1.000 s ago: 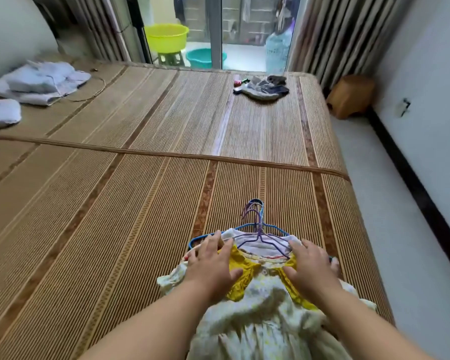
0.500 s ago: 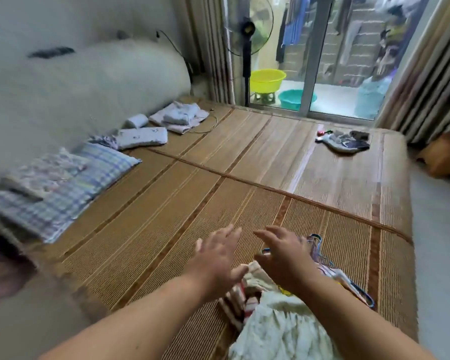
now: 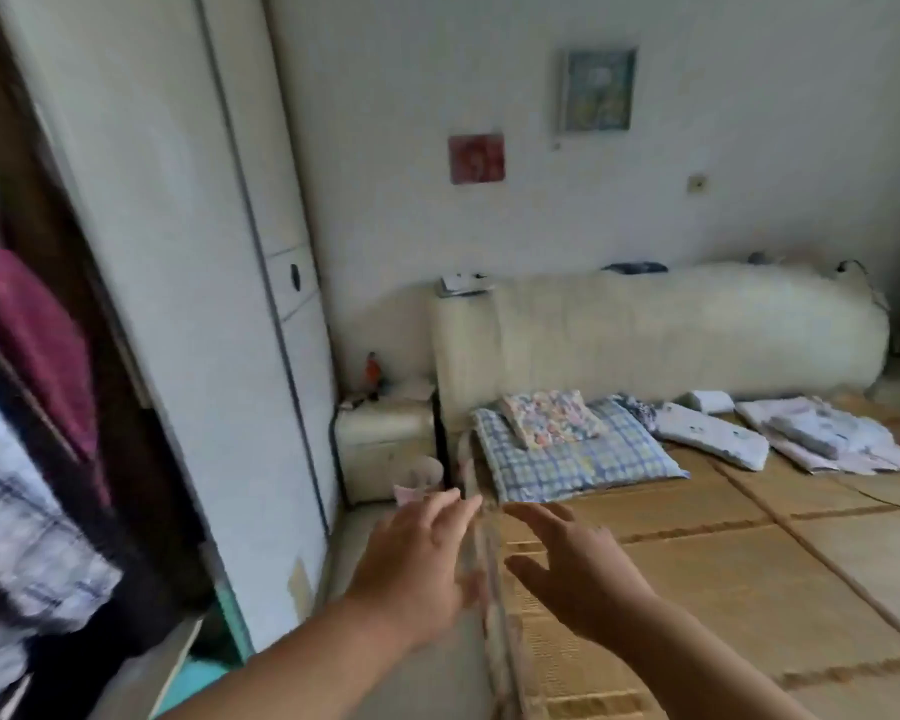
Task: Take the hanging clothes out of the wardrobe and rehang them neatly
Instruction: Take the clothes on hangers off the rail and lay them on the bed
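The white wardrobe (image 3: 193, 283) stands at the left with its opening at the frame's left edge. Inside it hang a magenta garment (image 3: 32, 335) and, lower down, a white and grey patterned garment (image 3: 27, 558), both blurred. My left hand (image 3: 417, 569) and my right hand (image 3: 572, 569) are raised side by side in mid-air over the bed's near left edge, fingers spread, holding nothing. Neither hand touches the wardrobe or any clothing. The dress and hangers on the bed are out of view.
A bed with a woven straw mat (image 3: 749, 579) fills the right. Near its padded headboard (image 3: 661, 330) lie a blue checked pillow (image 3: 567, 454) and folded white cloths (image 3: 822, 433). A small bedside cabinet (image 3: 385, 439) stands between wardrobe and bed.
My view has swung far left, from the window end of the bed to the wardrobe and headboard. My hands have lifted off the yellow-collared dress and hangers, which have left the view.
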Tool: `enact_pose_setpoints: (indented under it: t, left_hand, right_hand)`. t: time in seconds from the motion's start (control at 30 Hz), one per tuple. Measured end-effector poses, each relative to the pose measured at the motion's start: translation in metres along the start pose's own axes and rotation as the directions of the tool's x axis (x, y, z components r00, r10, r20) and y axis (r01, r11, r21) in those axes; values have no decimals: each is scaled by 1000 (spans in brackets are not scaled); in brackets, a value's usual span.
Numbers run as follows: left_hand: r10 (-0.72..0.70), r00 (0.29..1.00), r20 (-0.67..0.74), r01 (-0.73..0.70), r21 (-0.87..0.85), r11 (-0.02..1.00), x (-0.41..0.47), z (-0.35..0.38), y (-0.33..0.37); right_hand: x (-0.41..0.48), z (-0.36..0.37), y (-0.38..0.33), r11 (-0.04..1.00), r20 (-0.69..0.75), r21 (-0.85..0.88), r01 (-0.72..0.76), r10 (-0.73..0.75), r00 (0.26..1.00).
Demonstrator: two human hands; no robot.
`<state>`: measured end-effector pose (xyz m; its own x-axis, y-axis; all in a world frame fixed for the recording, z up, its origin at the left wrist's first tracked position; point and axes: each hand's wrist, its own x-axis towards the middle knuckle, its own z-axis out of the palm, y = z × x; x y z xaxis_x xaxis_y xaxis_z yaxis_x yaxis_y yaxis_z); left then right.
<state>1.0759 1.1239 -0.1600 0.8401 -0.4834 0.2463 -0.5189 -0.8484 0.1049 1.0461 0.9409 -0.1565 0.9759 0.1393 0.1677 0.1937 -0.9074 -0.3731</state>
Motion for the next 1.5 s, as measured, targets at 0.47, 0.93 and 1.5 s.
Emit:
enact_pose_setpoints:
  t: [0.47,0.93,1.5]
  left_hand:
    - [-583,785,-211,618,200,760,-95,-103,-254]
    - [-678,498,-541,863,237,445,-113,-199,-346]
    - [-593,112,-797,947,266,-178,-121,-342,-313]
  right_hand:
    - [188,85,-280,823,96,-18,567,-563,821]
    - [324,62,-435,432,-164,46,901,-886,434]
    - [392,-39,-617,32,-436,226,974,-890,131]
